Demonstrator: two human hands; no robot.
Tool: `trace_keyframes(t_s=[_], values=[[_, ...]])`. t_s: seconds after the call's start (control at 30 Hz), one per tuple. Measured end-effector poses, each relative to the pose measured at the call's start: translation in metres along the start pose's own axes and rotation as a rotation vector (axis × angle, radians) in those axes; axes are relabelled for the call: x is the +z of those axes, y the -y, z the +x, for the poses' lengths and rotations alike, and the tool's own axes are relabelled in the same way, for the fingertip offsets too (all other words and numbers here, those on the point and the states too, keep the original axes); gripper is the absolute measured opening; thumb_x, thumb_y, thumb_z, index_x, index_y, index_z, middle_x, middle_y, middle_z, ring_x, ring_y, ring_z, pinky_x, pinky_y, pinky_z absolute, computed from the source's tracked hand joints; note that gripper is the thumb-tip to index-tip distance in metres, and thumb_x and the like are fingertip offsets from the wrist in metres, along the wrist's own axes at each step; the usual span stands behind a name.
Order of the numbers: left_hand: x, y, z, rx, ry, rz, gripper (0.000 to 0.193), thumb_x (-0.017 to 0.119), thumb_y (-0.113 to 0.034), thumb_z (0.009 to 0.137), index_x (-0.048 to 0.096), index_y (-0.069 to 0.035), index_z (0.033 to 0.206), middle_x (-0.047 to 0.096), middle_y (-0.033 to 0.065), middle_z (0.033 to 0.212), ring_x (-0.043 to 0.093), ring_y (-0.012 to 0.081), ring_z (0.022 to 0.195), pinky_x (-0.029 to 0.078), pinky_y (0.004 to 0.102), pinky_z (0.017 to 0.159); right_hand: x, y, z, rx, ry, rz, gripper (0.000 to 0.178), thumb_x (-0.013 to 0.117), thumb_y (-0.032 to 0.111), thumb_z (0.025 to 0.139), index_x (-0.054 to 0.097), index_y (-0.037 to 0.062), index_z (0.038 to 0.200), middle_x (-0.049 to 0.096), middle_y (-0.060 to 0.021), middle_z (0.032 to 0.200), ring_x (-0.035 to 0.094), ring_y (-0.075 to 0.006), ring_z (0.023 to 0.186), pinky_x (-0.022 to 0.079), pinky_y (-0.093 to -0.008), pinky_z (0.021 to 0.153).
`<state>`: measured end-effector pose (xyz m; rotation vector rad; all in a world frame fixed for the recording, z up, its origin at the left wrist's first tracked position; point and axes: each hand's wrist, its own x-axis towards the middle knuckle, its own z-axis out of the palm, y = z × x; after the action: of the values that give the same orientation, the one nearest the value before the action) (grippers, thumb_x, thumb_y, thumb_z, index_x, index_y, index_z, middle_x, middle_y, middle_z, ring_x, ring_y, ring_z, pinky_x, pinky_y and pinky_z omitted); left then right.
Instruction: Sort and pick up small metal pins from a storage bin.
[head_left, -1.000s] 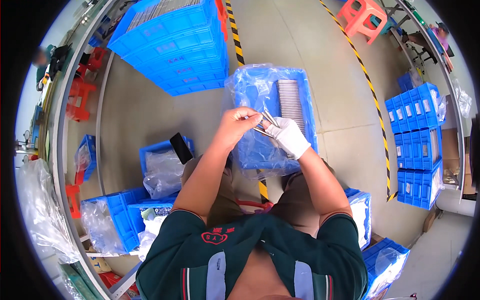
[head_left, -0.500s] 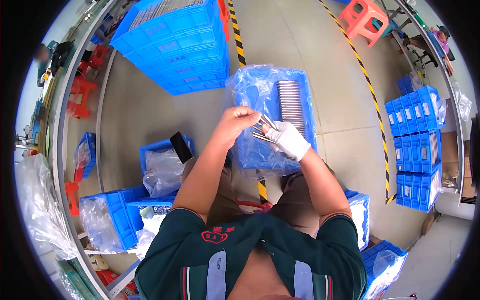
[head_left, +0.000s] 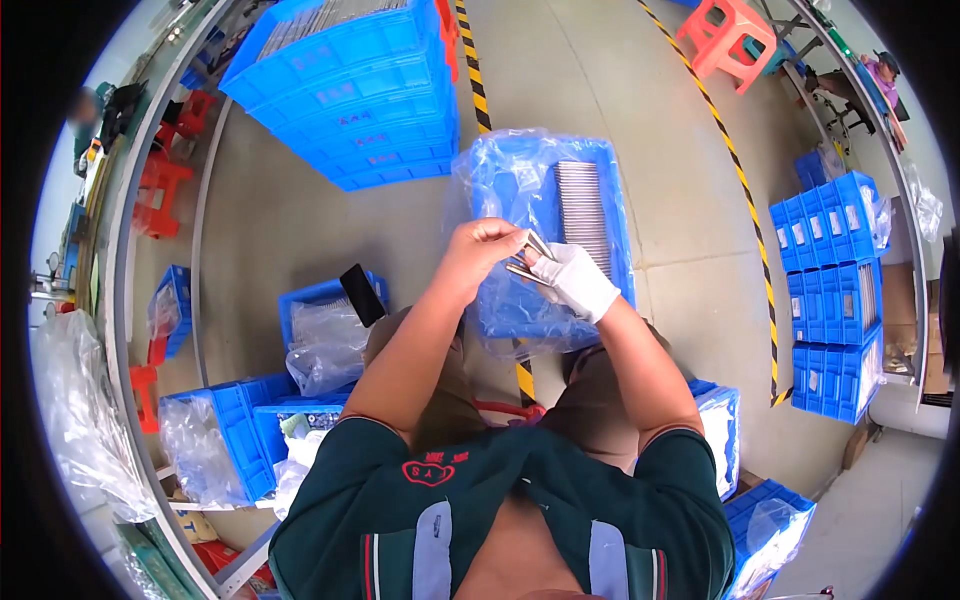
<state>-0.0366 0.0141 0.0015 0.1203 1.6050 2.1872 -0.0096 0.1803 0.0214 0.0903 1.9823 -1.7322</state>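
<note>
My bare left hand [head_left: 482,250] and my white-gloved right hand [head_left: 573,280] meet in front of me, both closed on a small bundle of thin metal strips [head_left: 531,258]. They hover over a blue plastic crate [head_left: 505,190] lined with clear plastic film. A neat row of the same metal strips [head_left: 582,205] lies along the crate's right side. The crate stands on the grey floor just past my knees.
A stack of large blue crates [head_left: 350,90] stands at the far left. Small blue bins with plastic bags [head_left: 320,330] and a black phone [head_left: 361,294] sit by my left leg. More blue bins [head_left: 830,290] are stacked on the right. A yellow-black floor stripe [head_left: 745,190] and orange stools [head_left: 735,35] lie beyond.
Both hands stay together over the crate; my fingers have shifted slightly on the metal strips, otherwise nothing moved.
</note>
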Motion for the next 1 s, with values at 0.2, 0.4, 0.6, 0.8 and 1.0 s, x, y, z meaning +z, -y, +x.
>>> trace_keyframes(t_s=[0.2, 0.4, 0.6, 0.8, 1.0], values=[[-0.006, -0.008, 0.0, 0.088, -0.151, 0.028, 0.015, 0.058, -0.013, 0.081, 0.061, 0.001, 0.085, 0.062, 0.0059, 0.08, 0.056, 0.0108, 0.074, 0.041, 0.0246, 0.072, 0.001, 0.003, -0.001, 0.015, 0.107, 0.061, 0.036, 0.053, 0.036, 0.084, 0.058, 0.002, 0.074, 0.043, 0.0025, 0.051, 0.036, -0.0051, 0.043, 0.025, -0.0213, 0.039], [-0.005, -0.007, -0.001, -0.017, -0.022, 0.03, 0.014, 0.058, -0.012, 0.08, 0.061, 0.001, 0.085, 0.061, 0.0045, 0.082, 0.054, 0.0091, 0.076, 0.04, 0.0232, 0.074, 0.001, 0.004, -0.004, 0.012, 0.105, -0.084, 0.035, 0.053, 0.037, 0.084, 0.059, 0.0036, 0.073, 0.042, 0.0033, 0.049, 0.035, -0.0055, 0.043, 0.026, -0.0222, 0.04], [0.001, -0.016, 0.002, -0.002, 0.05, 0.131, 0.014, 0.058, -0.011, 0.08, 0.061, 0.001, 0.086, 0.061, 0.0045, 0.083, 0.054, 0.0099, 0.078, 0.04, 0.0236, 0.075, -0.005, 0.002, 0.001, -0.006, 0.165, -0.027, 0.035, 0.053, 0.035, 0.084, 0.055, 0.0028, 0.07, 0.044, 0.0013, 0.052, 0.038, -0.0075, 0.044, 0.03, -0.0234, 0.041], [-0.004, 0.001, 0.015, 0.206, -0.246, -0.036, 0.016, 0.056, -0.019, 0.083, 0.059, -0.004, 0.085, 0.06, 0.0032, 0.079, 0.054, 0.0092, 0.073, 0.04, 0.0236, 0.065, -0.011, 0.001, 0.002, 0.12, 0.292, 0.363, 0.029, 0.055, 0.034, 0.083, 0.053, 0.0061, 0.076, 0.038, 0.0034, 0.051, 0.031, -0.0053, 0.042, 0.023, -0.0209, 0.038], [0.018, 0.06, 0.029, -0.181, -0.27, -0.815, 0.018, 0.046, -0.025, 0.087, 0.053, -0.008, 0.083, 0.058, 0.0046, 0.077, 0.055, 0.018, 0.073, 0.044, 0.0338, 0.065, 0.008, -0.005, 0.017, -0.354, -0.033, 0.715, 0.024, 0.053, 0.026, 0.085, 0.045, 0.009, 0.071, 0.043, -0.0013, 0.053, 0.039, -0.0101, 0.045, 0.031, -0.0242, 0.043]])
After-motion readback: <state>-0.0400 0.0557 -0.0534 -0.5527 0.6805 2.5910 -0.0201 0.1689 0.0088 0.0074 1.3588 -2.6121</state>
